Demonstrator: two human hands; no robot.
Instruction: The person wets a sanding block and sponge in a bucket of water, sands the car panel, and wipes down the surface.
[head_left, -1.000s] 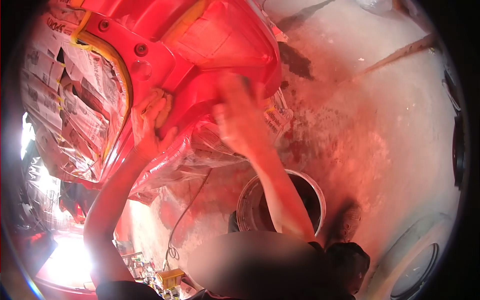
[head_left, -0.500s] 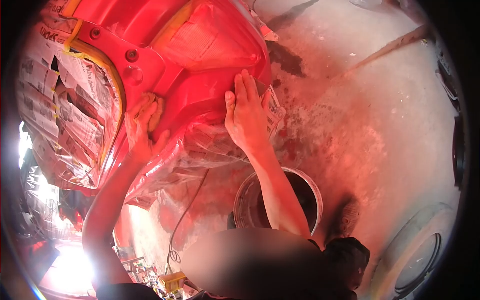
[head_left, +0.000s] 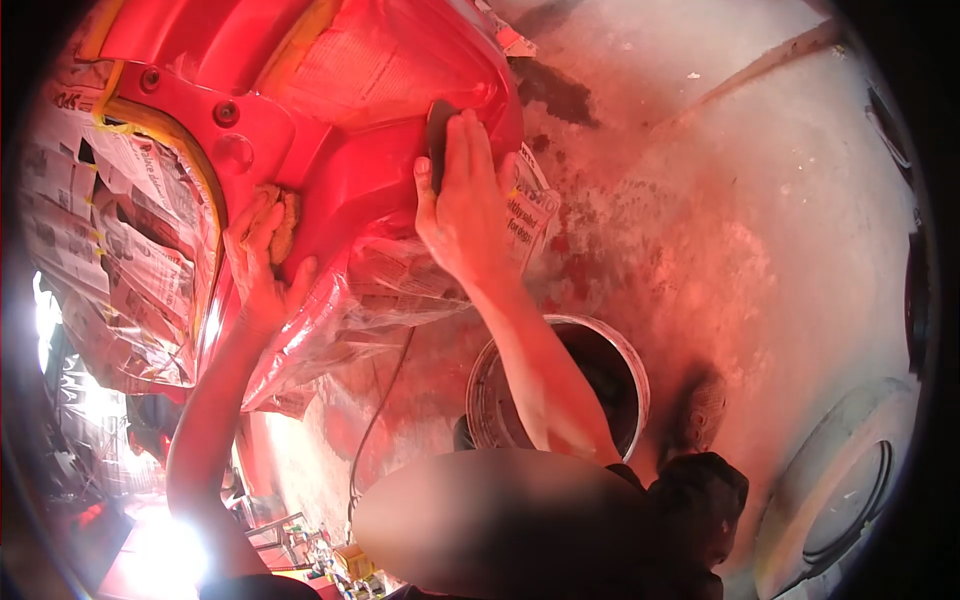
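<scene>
A glossy red car body panel [head_left: 365, 180] fills the upper middle of the head view, edged with yellow masking tape [head_left: 160, 115] and newspaper [head_left: 150, 250]. My left hand [head_left: 258, 260] rests on the panel near the taped edge, its fingers around a tan sponge [head_left: 286, 228]. My right hand [head_left: 465, 205] lies flat on the panel, fingers together, over a dark piece of sandpaper [head_left: 438, 140]. Only the sandpaper's left edge shows; my palm and fingers cover the rest.
Below my right forearm stands a bucket [head_left: 643, 385] with dark contents. A wheel [head_left: 850, 490] lies at the lower right on the stained concrete floor [head_left: 700, 260]. A cable [head_left: 385, 410] trails down from the panel. A bright lamp [head_left: 160, 550] glares at the lower left.
My right hand has slid left across the panel, and the sandpaper now shows left of its fingers instead of right. My left hand stays on the sponge. The whole view has shifted slightly.
</scene>
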